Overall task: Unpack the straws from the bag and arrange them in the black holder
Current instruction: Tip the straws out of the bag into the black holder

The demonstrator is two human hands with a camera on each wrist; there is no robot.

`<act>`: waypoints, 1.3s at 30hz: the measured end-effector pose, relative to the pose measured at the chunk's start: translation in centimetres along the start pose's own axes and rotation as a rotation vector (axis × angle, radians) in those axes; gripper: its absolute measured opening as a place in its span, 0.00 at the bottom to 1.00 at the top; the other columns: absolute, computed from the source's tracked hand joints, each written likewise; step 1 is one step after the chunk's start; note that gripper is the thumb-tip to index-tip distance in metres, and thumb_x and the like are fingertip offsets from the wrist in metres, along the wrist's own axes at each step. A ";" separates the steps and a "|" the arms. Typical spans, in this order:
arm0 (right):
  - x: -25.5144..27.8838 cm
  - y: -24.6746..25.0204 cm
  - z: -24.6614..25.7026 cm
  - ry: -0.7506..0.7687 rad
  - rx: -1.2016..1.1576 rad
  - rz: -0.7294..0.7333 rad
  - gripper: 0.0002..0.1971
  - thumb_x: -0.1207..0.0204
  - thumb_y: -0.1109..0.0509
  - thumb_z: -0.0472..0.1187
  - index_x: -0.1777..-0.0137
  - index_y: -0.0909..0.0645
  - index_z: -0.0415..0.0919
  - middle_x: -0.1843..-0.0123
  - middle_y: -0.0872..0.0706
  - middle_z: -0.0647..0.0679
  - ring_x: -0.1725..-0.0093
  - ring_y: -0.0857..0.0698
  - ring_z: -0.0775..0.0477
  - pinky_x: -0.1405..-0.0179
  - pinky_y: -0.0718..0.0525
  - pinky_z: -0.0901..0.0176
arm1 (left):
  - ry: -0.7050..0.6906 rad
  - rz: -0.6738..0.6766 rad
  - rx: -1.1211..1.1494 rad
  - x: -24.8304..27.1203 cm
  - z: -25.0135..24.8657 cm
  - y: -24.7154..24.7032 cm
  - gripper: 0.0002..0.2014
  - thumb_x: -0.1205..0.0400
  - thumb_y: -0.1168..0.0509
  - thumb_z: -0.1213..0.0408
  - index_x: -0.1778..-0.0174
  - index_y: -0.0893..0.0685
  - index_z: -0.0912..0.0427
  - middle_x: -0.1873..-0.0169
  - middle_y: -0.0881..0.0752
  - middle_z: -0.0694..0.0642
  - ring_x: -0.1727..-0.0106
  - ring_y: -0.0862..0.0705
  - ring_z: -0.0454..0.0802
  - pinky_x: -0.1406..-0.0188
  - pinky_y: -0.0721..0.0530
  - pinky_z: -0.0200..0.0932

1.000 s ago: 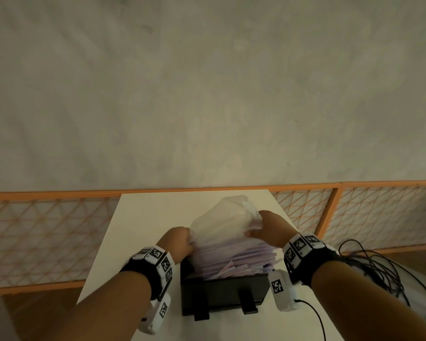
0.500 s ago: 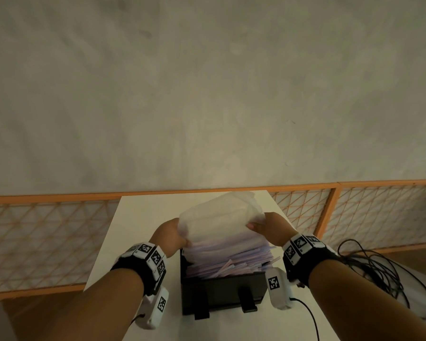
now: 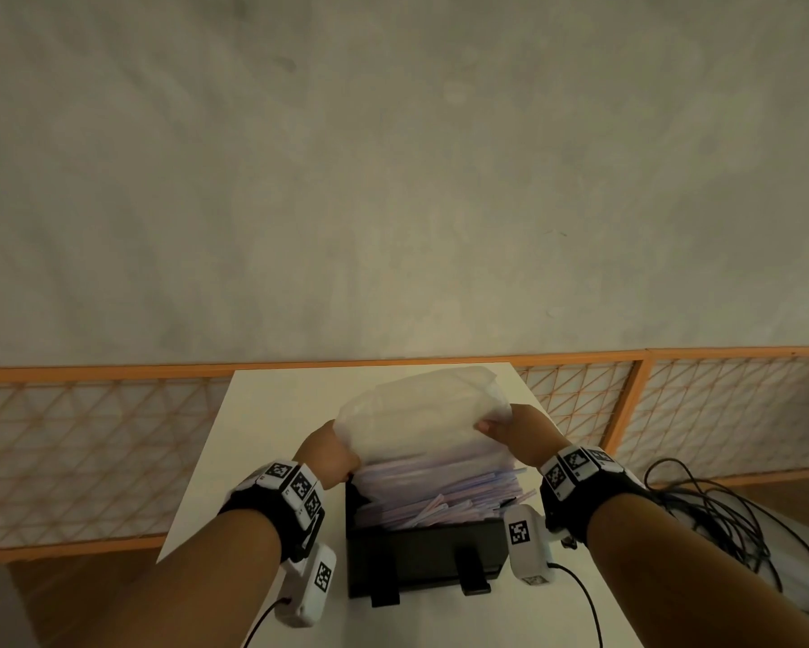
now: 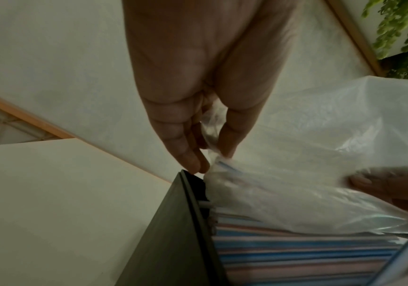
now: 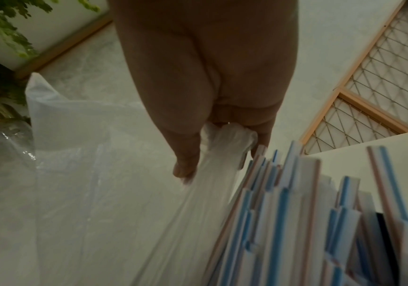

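Both forearms are extended forward from the lower corners of the head view, converging toward the lower centre of the frame. A black band with white marker blocks is worn on each wrist. The left hand [image 3: 328, 456] is held at centre-left, its fingers [image 4: 190, 154] pointed downward and pinched with the thumb on a thin fold of the plastic bag [image 3: 421, 413]. The right hand [image 3: 517, 432] is held at centre-right, slightly higher in the frame, with gathered plastic clamped between thumb and curled fingers [image 5: 261, 133].

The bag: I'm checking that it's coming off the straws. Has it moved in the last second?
Yes. The bag has risen and spread wider above the black holder, which stayed put.
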State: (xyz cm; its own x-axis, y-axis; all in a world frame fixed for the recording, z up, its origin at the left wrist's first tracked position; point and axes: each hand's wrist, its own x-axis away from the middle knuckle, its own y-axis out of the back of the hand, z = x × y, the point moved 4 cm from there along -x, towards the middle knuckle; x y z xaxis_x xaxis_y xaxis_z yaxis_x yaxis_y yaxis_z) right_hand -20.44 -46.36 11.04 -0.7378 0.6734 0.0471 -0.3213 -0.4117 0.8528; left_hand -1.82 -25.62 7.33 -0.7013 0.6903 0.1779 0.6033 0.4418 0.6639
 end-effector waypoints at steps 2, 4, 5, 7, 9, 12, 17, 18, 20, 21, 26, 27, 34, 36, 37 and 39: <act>-0.1 -0.1 -0.2 -0.012 0.006 0.008 0.22 0.22 0.32 0.54 0.45 0.15 0.33 0.50 0.13 0.38 0.50 0.17 0.41 0.52 0.27 0.59 | -0.016 -0.003 -0.040 0.0 -0.2 -0.2 0.13 0.28 0.34 0.74 0.72 0.30 0.57 0.72 0.26 0.53 0.71 0.24 0.48 0.75 0.26 0.38; -0.2 -0.2 -0.3 -0.021 0.020 0.013 0.22 0.22 0.33 0.55 0.46 0.16 0.33 0.54 0.15 0.41 0.54 0.18 0.44 0.53 0.28 0.60 | -0.027 0.009 -0.051 -0.1 -0.4 -0.2 0.14 0.27 0.33 0.73 0.70 0.31 0.56 0.72 0.27 0.51 0.72 0.27 0.45 0.77 0.32 0.35; -0.3 -0.2 -0.3 -0.021 0.029 0.013 0.21 0.22 0.33 0.55 0.48 0.16 0.34 0.56 0.16 0.42 0.55 0.19 0.45 0.54 0.28 0.60 | -0.022 0.014 -0.038 -0.2 -0.3 -0.2 0.13 0.26 0.33 0.73 0.69 0.30 0.55 0.71 0.27 0.52 0.70 0.26 0.46 0.76 0.31 0.35; -0.3 0.0 -0.3 -0.022 0.031 0.010 0.20 0.22 0.33 0.55 0.51 0.17 0.35 0.57 0.17 0.42 0.56 0.19 0.45 0.55 0.28 0.60 | -0.018 0.007 0.007 -0.5 -0.2 -0.2 0.12 0.27 0.33 0.73 0.66 0.29 0.55 0.68 0.25 0.52 0.65 0.23 0.50 0.71 0.25 0.38; -0.4 0.1 -0.4 -0.022 0.040 0.012 0.22 0.22 0.33 0.56 0.49 0.16 0.33 0.56 0.16 0.41 0.55 0.18 0.43 0.54 0.27 0.59 | -0.007 0.008 0.031 -0.6 -0.1 -0.2 0.11 0.28 0.30 0.72 0.62 0.26 0.57 0.66 0.24 0.53 0.62 0.21 0.52 0.66 0.19 0.43; -0.6 0.3 -0.6 -0.012 0.056 0.014 0.24 0.23 0.34 0.58 0.47 0.15 0.34 0.57 0.15 0.42 0.52 0.15 0.41 0.53 0.24 0.57 | 0.027 0.034 0.080 -0.8 0.2 -0.3 0.12 0.29 0.24 0.68 0.59 0.23 0.60 0.62 0.19 0.57 0.61 0.18 0.56 0.61 0.14 0.50; -0.5 0.4 -0.5 -0.004 0.077 0.042 0.22 0.21 0.35 0.54 0.46 0.16 0.33 0.59 0.17 0.42 0.57 0.18 0.44 0.55 0.25 0.58 | 0.064 0.045 0.197 -1.1 0.7 0.0 0.15 0.26 0.29 0.71 0.45 0.19 0.67 0.52 0.12 0.66 0.61 0.14 0.53 0.72 0.15 0.37; -0.7 0.3 -0.6 -0.011 0.060 0.035 0.23 0.21 0.34 0.55 0.46 0.15 0.33 0.58 0.16 0.41 0.57 0.17 0.44 0.55 0.24 0.58 | 0.059 0.053 0.208 -1.1 0.7 0.2 0.17 0.28 0.29 0.72 0.44 0.20 0.67 0.52 0.13 0.66 0.61 0.14 0.54 0.71 0.15 0.38; -0.9 0.3 -0.7 -0.014 0.050 0.024 0.24 0.22 0.34 0.57 0.45 0.15 0.34 0.54 0.12 0.40 0.54 0.15 0.43 0.52 0.21 0.55 | 0.047 0.074 0.224 -1.1 0.7 0.5 0.21 0.34 0.30 0.74 0.44 0.21 0.68 0.54 0.15 0.66 0.60 0.15 0.56 0.66 0.13 0.44; -1.0 0.2 -0.7 -0.015 0.051 0.029 0.24 0.22 0.35 0.57 0.45 0.15 0.34 0.52 0.12 0.38 0.51 0.14 0.41 0.50 0.21 0.54 | 0.040 0.078 0.229 -1.0 0.6 0.7 0.22 0.35 0.31 0.76 0.44 0.21 0.70 0.55 0.16 0.65 0.60 0.16 0.56 0.63 0.14 0.46; -1.1 0.4 -0.5 -0.020 0.009 0.014 0.24 0.23 0.32 0.56 0.44 0.15 0.33 0.46 0.12 0.37 0.46 0.15 0.39 0.45 0.20 0.52 | 0.026 0.063 0.232 -1.2 0.8 1.0 0.19 0.32 0.28 0.77 0.45 0.21 0.69 0.55 0.15 0.63 0.59 0.17 0.55 0.66 0.18 0.42; -1.1 0.5 -0.5 -0.033 -0.011 -0.001 0.24 0.24 0.31 0.56 0.45 0.15 0.33 0.48 0.12 0.37 0.47 0.15 0.39 0.47 0.20 0.52 | 0.025 0.059 0.234 -1.3 1.0 1.1 0.18 0.31 0.27 0.75 0.46 0.20 0.65 0.55 0.14 0.62 0.60 0.16 0.53 0.68 0.17 0.40; -1.1 1.6 0.6 -0.031 -0.126 -0.084 0.21 0.23 0.31 0.54 0.56 0.18 0.32 0.56 0.15 0.37 0.56 0.19 0.40 0.58 0.27 0.56 | -0.013 0.025 0.289 -1.1 0.9 2.2 0.07 0.21 0.30 0.61 0.49 0.18 0.57 0.58 0.12 0.55 0.64 0.16 0.47 0.67 0.18 0.38; -1.2 2.0 1.2 -0.007 -0.186 -0.088 0.20 0.24 0.31 0.54 0.59 0.19 0.34 0.60 0.15 0.39 0.57 0.19 0.40 0.61 0.27 0.56 | -0.023 0.005 0.357 -0.8 0.7 3.4 0.05 0.18 0.33 0.62 0.50 0.18 0.57 0.61 0.13 0.55 0.63 0.16 0.49 0.65 0.18 0.41; -1.2 2.3 1.8 0.017 -0.213 -0.088 0.19 0.24 0.31 0.54 0.61 0.19 0.35 0.61 0.15 0.41 0.58 0.18 0.40 0.60 0.25 0.55 | -0.023 -0.004 0.415 -0.6 0.8 4.1 0.04 0.17 0.34 0.63 0.50 0.18 0.58 0.61 0.14 0.56 0.63 0.16 0.51 0.63 0.17 0.43; -1.5 2.8 3.1 0.082 -0.250 -0.081 0.20 0.24 0.31 0.55 0.62 0.18 0.35 0.64 0.14 0.43 0.60 0.15 0.40 0.57 0.18 0.51 | 0.002 -0.041 0.578 -0.1 1.5 5.8 0.03 0.16 0.37 0.67 0.51 0.18 0.58 0.60 0.14 0.58 0.62 0.16 0.53 0.63 0.16 0.45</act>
State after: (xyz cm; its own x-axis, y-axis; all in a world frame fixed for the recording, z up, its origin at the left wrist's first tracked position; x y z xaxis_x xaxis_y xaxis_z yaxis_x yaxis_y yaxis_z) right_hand -18.36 -46.58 14.96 -0.7461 0.6624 -0.0674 -0.5102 -0.5038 0.6970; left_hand 2.31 -22.28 10.10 -0.7286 0.6654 0.1621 0.6849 0.7094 0.1662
